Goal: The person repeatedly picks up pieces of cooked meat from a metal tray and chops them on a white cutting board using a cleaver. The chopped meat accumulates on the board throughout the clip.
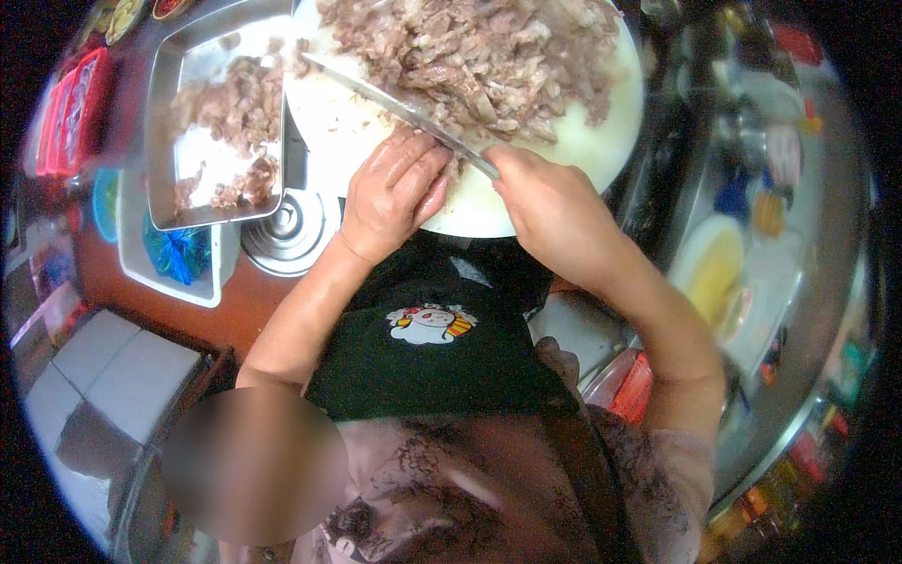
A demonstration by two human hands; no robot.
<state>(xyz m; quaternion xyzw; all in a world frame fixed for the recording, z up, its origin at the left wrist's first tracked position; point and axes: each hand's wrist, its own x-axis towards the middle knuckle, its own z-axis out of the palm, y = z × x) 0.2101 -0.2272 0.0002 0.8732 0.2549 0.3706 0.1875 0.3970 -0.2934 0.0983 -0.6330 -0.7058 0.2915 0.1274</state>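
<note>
My right hand (557, 201) grips a long knife (402, 109), its blade pointing up and to the left across a round, pale cutting board (486, 211). Beside the blade, my left hand (402, 183) rests on the board with curled, wet fingers, holding down a piece of meat (455, 171) that is mostly hidden under them. Beyond the knife lies a large heap of chopped, cooked-looking meat (486, 70). Left of the board, a rectangular metal tray (158, 141) contains more cut meat (239, 106). Small scraps are scattered on the board near the knife tip.
Below the tray sit a white plastic bin (127, 261) with a blue plastic bag (173, 247) in it and a round metal lid (285, 236). Red plastic baskets (74, 116) stand far left. On the right, a metal-edged counter (796, 352) carries a blurred oval dish (712, 271).
</note>
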